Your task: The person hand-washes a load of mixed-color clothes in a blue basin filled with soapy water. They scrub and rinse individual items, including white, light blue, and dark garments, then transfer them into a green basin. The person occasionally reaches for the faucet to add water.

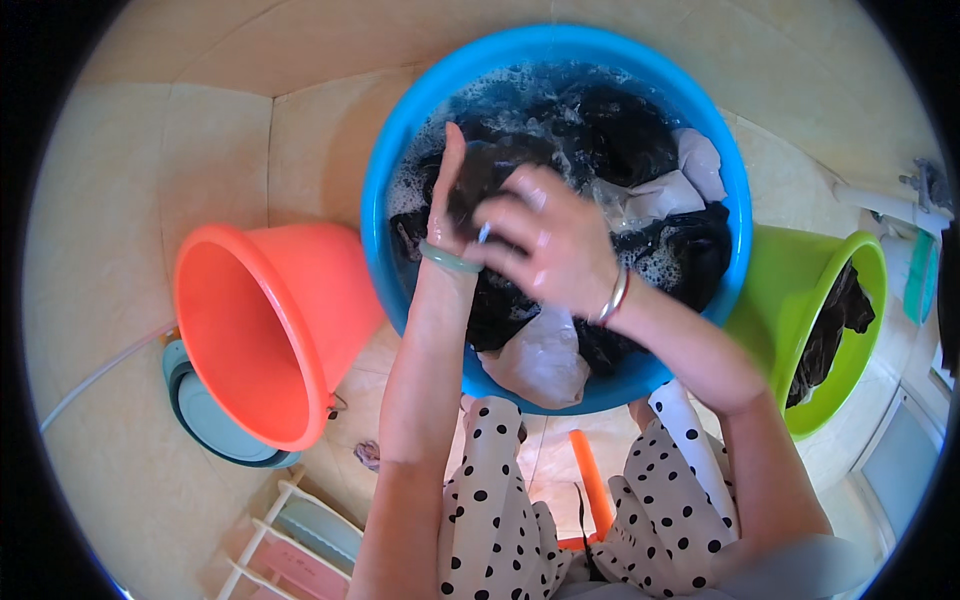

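A large blue tub (376, 190) holds sudsy water and soaked dark clothes (625, 135). Above the water, a bunched dark wet cloth (487, 180) lies between my hands. My left hand (447, 195) supports it from the left with the thumb pointing up; the other fingers are hidden behind the cloth. From the right, my right hand (555, 240) presses on it with curled fingers, blurred by motion. White fabric (660, 197) shows at the tub's right side, and a pale wet piece (540, 360) bulges at the near rim.
An orange-red bucket (340, 270) lies tipped on the left, beside a grey-blue basin (215, 415). At right, a tilted green bucket (790, 290) contains dark cloth (830, 335). A white rack (262, 540) stands at lower left. Pipes (890, 205) run along the right wall.
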`<act>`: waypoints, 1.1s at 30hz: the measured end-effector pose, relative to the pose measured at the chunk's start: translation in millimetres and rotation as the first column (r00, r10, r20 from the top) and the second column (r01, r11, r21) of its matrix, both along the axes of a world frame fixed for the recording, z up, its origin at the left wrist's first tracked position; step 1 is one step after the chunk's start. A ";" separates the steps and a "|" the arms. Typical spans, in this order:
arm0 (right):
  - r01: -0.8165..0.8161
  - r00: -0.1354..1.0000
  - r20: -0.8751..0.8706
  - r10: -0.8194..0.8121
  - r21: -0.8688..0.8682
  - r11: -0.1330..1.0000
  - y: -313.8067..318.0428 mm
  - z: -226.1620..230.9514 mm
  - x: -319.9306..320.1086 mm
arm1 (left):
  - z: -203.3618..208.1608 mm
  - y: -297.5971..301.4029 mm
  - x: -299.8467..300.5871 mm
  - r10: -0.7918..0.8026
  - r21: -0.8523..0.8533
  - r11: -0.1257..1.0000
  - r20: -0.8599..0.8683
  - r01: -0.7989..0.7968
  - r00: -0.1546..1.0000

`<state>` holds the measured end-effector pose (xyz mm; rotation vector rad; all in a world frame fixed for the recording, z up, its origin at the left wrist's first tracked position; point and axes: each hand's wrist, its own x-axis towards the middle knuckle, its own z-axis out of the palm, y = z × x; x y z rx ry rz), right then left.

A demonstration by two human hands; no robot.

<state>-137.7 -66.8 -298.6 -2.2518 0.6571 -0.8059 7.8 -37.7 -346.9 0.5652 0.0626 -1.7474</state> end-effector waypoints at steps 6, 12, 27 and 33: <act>-0.133 0.988 0.058 0.146 -0.186 0.973 32.0 40.5 11.0 | 39.5 -4.3 -21.7 0.107 0.142 0.982 0.134 -0.126 0.985; 0.033 0.992 0.125 -0.005 -0.223 0.974 14.7 36.6 27.6 | 23.2 6.6 -31.9 0.212 0.117 0.964 0.198 -0.238 0.957; 0.551 0.830 -0.244 -0.501 0.498 0.670 -86.0 -85.2 -7.6 | 27.6 5.2 -21.3 0.176 0.295 0.905 0.399 -0.308 0.900; 0.296 0.953 -0.083 -0.292 0.039 0.954 -59.5 -93.5 -26.0 | -17.5 20.1 -20.4 0.062 0.076 0.978 0.786 -0.196 0.615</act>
